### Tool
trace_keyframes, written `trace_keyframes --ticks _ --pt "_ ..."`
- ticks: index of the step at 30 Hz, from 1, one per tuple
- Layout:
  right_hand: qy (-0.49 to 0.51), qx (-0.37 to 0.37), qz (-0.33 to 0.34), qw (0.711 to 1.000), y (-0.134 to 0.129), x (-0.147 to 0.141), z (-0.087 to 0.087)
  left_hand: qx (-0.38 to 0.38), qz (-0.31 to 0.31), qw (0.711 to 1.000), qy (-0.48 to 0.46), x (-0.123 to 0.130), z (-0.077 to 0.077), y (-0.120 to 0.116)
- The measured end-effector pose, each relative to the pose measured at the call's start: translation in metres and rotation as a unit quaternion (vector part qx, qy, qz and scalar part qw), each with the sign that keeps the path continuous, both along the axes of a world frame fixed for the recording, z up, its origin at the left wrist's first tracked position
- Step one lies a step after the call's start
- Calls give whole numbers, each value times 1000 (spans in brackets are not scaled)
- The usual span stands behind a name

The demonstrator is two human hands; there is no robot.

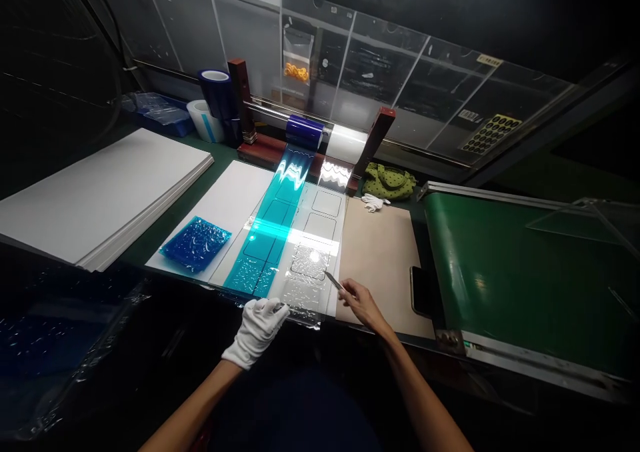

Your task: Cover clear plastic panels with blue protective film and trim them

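My left hand (257, 329), in a white glove, is closed at the near edge of the table, its fingertips pinching the front corner of a strip of clear film (303, 295). My bare right hand (361, 300) grips a craft knife (333, 280), its tip at the right side of the clear film. Left of that film runs a strip of blue film (265, 245), pulled from a blue roll (305, 132). The clear strip comes from a white roll (346, 144). Both lie over a white sheet with black rounded outlines (327, 202).
A pile of cut blue film pieces (196, 244) lies left of the strips. Farther left is a stack of white sheets (105, 192). Brown board (383, 259), a phone (423, 291) and a green conveyor belt (525, 272) are on the right. A green pouch (387, 182) sits behind.
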State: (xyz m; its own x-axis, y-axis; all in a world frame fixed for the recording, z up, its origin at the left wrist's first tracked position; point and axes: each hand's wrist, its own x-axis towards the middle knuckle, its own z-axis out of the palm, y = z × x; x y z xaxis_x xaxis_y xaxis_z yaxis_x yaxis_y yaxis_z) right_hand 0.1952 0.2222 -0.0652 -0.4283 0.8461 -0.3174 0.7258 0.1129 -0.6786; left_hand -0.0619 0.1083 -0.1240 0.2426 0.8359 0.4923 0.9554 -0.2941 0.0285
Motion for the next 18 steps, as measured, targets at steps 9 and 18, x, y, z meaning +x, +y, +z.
trace_keyframes --ticks 9,18 --pt "84 -27 41 995 26 -99 -17 64 -3 998 -13 0 17 -11" --pt "66 57 -10 996 28 -53 1 48 14 995 -84 -11 43 -10"
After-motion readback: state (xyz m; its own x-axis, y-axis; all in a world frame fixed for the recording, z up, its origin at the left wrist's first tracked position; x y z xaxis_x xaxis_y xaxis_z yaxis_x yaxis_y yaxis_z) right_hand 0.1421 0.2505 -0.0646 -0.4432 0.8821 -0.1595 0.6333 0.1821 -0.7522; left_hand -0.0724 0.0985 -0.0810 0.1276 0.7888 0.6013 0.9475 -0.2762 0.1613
